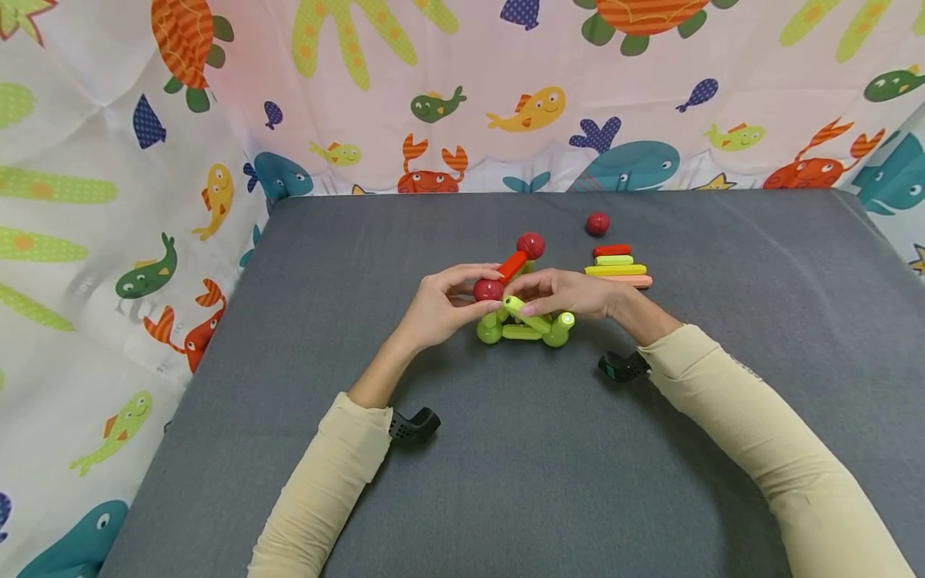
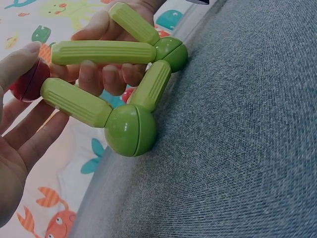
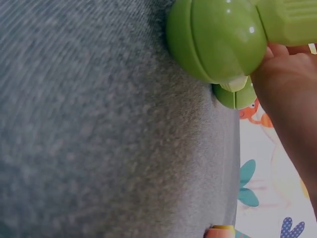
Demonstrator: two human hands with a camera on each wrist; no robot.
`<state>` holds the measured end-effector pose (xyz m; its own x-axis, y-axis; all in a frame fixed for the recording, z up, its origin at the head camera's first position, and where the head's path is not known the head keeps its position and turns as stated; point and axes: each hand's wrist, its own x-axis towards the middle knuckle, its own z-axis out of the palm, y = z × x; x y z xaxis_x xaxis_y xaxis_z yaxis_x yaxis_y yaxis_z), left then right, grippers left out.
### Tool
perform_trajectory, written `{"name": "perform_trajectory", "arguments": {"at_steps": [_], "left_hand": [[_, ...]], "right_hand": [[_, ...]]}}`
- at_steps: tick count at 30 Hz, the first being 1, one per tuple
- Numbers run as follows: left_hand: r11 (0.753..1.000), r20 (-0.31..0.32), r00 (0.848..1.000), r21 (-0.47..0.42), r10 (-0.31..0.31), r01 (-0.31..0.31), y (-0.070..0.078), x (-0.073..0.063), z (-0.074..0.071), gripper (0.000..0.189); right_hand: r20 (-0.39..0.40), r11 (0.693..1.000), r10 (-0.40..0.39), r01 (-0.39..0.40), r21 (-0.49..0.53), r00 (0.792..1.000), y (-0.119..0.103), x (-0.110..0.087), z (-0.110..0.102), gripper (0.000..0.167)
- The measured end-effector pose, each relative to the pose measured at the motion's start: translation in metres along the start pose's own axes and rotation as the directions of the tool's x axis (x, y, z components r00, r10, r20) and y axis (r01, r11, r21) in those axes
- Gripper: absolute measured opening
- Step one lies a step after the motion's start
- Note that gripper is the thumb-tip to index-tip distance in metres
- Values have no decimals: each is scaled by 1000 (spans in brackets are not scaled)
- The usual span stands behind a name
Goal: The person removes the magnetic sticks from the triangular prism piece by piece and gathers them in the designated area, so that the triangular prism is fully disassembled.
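In the head view, my left hand [image 1: 444,309] pinches a red ball [image 1: 487,290] between thumb and fingers at the left of a small magnetic stick-and-ball frame. My right hand [image 1: 571,295] pinches a light green stick [image 1: 526,313], its free end close beside that ball. This stick slants up from a green ball [image 1: 556,333], seen also in the right wrist view [image 3: 218,39]. A lower green stick [image 1: 522,331] runs to another green ball [image 2: 130,130], from which a green stick [image 2: 77,102] rises to the red ball. A red stick [image 1: 513,266] leads back to a second red ball [image 1: 531,246].
Behind my right hand lies a row of loose sticks: red [image 1: 612,250], light green [image 1: 614,260], yellow [image 1: 616,270] and pink [image 1: 632,281]. A loose red ball [image 1: 597,223] sits beyond them. A grey cloth [image 1: 506,482] covers the table; patterned curtains hang behind and left.
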<state>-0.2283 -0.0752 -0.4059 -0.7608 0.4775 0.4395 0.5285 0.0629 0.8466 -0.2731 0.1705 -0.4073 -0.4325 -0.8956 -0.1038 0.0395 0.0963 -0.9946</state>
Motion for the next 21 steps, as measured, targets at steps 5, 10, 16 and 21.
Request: {"name": "perform_trajectory", "arguments": {"at_steps": [5, 10, 16, 21], "left_hand": [[1000, 1, 1000, -9, 5, -5, 0, -1, 0, 36], [1000, -3, 1000, -11, 3, -3, 0, -1, 0, 35], [1000, 6, 1000, -12, -3, 3, -1, -1, 1, 36], [1000, 3, 1000, -15, -3, 3, -1, 0, 1, 36]], "right_hand": [[-3, 999, -9, 10, 48, 1000, 4, -2, -1, 25], [-27, 996, 48, -46, 81, 998, 3, -4, -1, 37], [-21, 994, 107, -108, -24, 994, -2, -8, -2, 44], [6, 993, 111, -111, -39, 994, -4, -8, -2, 42]]}}
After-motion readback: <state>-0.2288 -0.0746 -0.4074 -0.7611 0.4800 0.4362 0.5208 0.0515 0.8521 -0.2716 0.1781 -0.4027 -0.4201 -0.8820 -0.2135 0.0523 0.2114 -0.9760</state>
